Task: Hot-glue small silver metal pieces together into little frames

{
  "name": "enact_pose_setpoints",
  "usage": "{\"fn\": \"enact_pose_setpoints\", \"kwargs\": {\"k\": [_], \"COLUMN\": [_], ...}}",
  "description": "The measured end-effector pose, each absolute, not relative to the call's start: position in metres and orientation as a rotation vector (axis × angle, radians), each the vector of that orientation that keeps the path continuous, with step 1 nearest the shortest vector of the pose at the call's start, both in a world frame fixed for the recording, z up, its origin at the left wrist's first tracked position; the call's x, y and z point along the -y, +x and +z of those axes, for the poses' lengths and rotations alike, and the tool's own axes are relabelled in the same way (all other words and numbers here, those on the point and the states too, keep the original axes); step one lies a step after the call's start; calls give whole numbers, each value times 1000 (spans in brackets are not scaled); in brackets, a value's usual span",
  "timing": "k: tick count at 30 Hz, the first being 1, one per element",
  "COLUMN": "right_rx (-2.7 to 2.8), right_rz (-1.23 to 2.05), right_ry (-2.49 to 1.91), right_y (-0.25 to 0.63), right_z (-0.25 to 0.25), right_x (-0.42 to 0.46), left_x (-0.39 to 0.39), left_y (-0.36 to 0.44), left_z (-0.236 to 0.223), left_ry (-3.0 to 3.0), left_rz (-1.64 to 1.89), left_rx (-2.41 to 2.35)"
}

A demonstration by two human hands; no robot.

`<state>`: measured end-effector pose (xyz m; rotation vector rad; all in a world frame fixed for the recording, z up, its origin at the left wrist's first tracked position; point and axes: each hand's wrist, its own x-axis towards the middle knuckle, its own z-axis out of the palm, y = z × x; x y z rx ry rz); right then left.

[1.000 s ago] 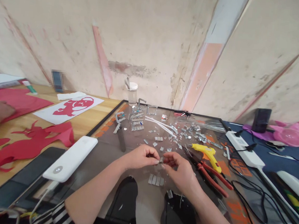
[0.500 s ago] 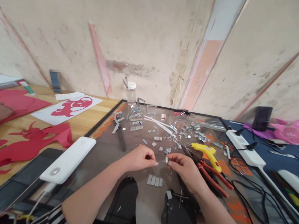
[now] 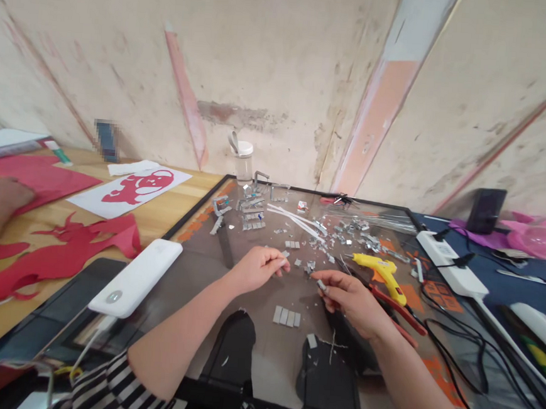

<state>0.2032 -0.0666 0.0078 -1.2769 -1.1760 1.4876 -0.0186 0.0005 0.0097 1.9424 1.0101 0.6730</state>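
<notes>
My right hand [image 3: 353, 302] pinches a small grey piece [image 3: 322, 285] between thumb and fingers, above the dark glass tabletop. Its kind is too small to make out. My left hand [image 3: 258, 270] has thumb and fingertips pressed together beside another small grey piece [image 3: 285, 254]; whether they grip it I cannot tell. Nearer to me, several flat grey pieces lie side by side in a short row [image 3: 287, 316]. A single grey piece [image 3: 312, 341] lies to their right. Another short row [image 3: 292, 244] sits just beyond my hands.
A yellow glue gun [image 3: 383, 276] and red-handled pliers [image 3: 399, 312] lie right, near a white power strip [image 3: 452, 266] and black cables. White strips [image 3: 295, 222], grey scraps and a lidded jar [image 3: 243, 161] stand farther back. Left are a white power bank [image 3: 137, 276], red cutouts [image 3: 61, 254] and another person's hand [image 3: 6, 195].
My left hand has moved away from me toward the loose grey pieces, its fingertips now closed together. My right hand has shifted slightly right, still holding its piece. The view has tilted slightly.
</notes>
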Motion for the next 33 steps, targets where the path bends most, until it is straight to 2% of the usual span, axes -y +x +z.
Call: {"fn": "enact_pose_setpoints", "kwargs": {"k": [10,16,21,25,33], "right_rx": [1269,1317,1347,1472,1947], "right_rz": [1552,1426,1287,1076,362], "right_ry": [-1307,-1327,-1318,-1352,-1412], "right_y": [205,202,201,200,201], "right_z": [3,5,1,-5,-2], "right_x": [66,66,64,64,68], "left_x": [0,4,4,7,12], "left_y": [-19,-16,-10,-7,-2], "left_z": [10,8,1,0,-1], "left_ry": [1799,1963,1927,1839,1897], "left_rz": [858,768,863,785,678], "left_rx": [-1039,-959,-925,-943,-913]}}
